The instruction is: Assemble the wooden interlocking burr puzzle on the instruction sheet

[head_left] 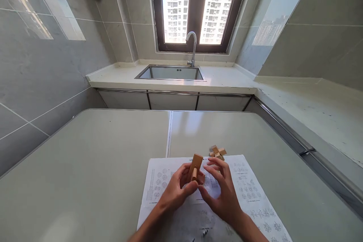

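We see the left hand (177,189) just below the middle of the frame, its fingers and thumb closed around small wooden puzzle pieces (196,162). One flat bar stands tilted up out of the grip and a shorter stick shows in front of it; the lower ends are hidden by the fingers, so we cannot tell how many pieces are held or how they join. The right hand (222,191) is just to the right, its fingers curved and spread loosely, thumb apart from the forefinger; its fingertips are close to the pieces, but we cannot make out whether any touch. Both forearms are cut off by the bottom edge. Just beyond the right fingers, a wooden burr puzzle (217,152) sits by the top edge of the printed sheets (244,185), its lower part partly behind the hand. The sheets run out of the frame at the bottom; we can discern rows of line diagrams, though the lettering is too small to read, and the hands and arms cover much of the middle. Beneath lies a pale tabletop (85,159). At upper centre we find a sink (170,79) and a curved faucet (194,47).
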Available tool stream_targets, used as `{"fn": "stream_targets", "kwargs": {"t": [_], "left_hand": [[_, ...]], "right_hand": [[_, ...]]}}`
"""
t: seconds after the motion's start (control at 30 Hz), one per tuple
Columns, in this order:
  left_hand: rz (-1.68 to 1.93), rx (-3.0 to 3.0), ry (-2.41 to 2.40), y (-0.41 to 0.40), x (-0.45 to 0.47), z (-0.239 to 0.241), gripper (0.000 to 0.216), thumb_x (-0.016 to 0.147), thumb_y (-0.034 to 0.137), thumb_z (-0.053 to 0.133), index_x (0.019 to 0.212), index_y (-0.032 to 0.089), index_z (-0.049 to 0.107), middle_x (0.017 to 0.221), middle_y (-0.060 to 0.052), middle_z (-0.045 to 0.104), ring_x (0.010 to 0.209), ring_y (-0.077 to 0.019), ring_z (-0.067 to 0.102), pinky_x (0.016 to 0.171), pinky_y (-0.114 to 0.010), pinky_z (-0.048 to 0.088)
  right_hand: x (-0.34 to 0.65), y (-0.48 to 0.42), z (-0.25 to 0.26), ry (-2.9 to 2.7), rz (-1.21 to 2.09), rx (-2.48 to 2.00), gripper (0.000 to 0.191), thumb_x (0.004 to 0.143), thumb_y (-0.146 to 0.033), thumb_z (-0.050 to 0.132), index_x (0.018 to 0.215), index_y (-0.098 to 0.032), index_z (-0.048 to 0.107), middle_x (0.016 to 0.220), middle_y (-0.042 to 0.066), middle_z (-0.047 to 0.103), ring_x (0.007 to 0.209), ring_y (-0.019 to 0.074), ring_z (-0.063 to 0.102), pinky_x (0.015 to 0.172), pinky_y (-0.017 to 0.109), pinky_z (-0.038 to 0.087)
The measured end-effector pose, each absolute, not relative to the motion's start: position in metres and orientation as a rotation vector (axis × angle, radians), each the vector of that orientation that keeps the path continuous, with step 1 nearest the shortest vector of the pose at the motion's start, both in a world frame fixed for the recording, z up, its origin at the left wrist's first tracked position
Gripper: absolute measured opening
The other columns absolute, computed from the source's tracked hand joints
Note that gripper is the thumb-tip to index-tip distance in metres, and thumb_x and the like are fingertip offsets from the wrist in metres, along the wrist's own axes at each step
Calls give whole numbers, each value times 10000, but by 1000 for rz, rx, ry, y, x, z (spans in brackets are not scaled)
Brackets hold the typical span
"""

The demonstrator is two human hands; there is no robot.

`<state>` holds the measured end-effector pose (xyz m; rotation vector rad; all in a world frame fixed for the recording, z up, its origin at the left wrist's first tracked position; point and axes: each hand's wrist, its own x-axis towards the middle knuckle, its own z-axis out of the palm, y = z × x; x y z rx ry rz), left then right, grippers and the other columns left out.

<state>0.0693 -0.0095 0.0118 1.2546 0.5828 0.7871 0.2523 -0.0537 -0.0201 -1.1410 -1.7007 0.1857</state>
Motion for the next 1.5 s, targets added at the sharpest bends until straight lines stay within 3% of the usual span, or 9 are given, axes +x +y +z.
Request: {"fn": "stream_targets", "kwargs": {"t": [0.13, 0.27, 0.4, 0.53, 0.77, 1.0, 1.23, 1.5], "left_hand": [[754, 1360, 602, -17, 74, 8, 714, 748, 481, 853, 1314, 189, 529, 1261, -151, 649, 1190, -322, 601, 1015, -417, 455], [762, 1378, 607, -18, 74, 7, 747, 787, 561, 796, 1366, 204, 488, 1236, -137, 649, 1169, -306, 600, 1025, -416, 443], [773, 1272, 682, -13, 74, 11, 512, 966, 619, 527, 1247, 195, 582, 1051, -84, 668, 985, -237, 625, 923, -368, 481], [763, 1172, 678, -10, 76, 12, 430, 967, 571, 567, 1130, 174, 591, 840, -16, 610, 736, -157, 573, 742, -298, 477], [674, 1211, 711, -11, 75, 14, 424, 939, 503, 656, 1177, 161, 577, 669, 21, 615, 616, -133, 572, 668, -264, 455], [720, 1162, 696, -9, 76, 7, 422, 916, 529, 671, 1069, 155, 550, 588, 21, 634, 465, -125, 572, 514, -232, 441], [631, 906, 449, -8, 74, 1, 603, 971, 689, 427, 1167, 137, 571, 778, -113, 736, 524, -172, 654, 516, -268, 501], [659, 823, 455, -6, 72, 1, 451, 940, 621, 580, 1075, 192, 547, 707, -6, 670, 473, -123, 615, 479, -222, 488]], "right_hand": [[252, -55, -22, -1718, 81, -1114, 452, 879, -156, 688, 1302, -303, 623, 1181, 100, 469, 1027, 268, 561, 813, 439, 538], [251, -55, -23, -1698, 205, -1076, 470, 875, -59, 633, 1294, -272, 608, 1047, 69, 557, 913, 220, 603, 729, 346, 548], [248, -54, -16, -1598, 470, -1090, 323, 904, -107, 645, 1186, -260, 609, 1003, 48, 630, 884, 204, 640, 756, 325, 550], [250, -55, -10, -1488, 823, -1086, 163, 951, -221, 617, 1110, -257, 622, 986, 38, 663, 879, 206, 656, 779, 317, 542], [258, -56, -8, -1308, 1280, -988, 257, 911, -408, 667, 1074, -213, 625, 927, 40, 648, 794, 199, 616, 716, 299, 489], [259, -54, -4, -1205, 1397, -932, 304, 874, -459, 713, 1045, -226, 620, 816, 13, 623, 682, 173, 558, 643, 284, 425], [262, -54, -10, -1125, 1549, -901, 396, 817, -510, 764, 1056, -229, 622, 696, -16, 552, 594, 164, 492, 595, 306, 406], [260, -50, -12, -1033, 1649, -745, 281, 968, -474, 636, 1086, -221, 613, 627, -60, 455, 566, 122, 395, 598, 268, 312]]}}
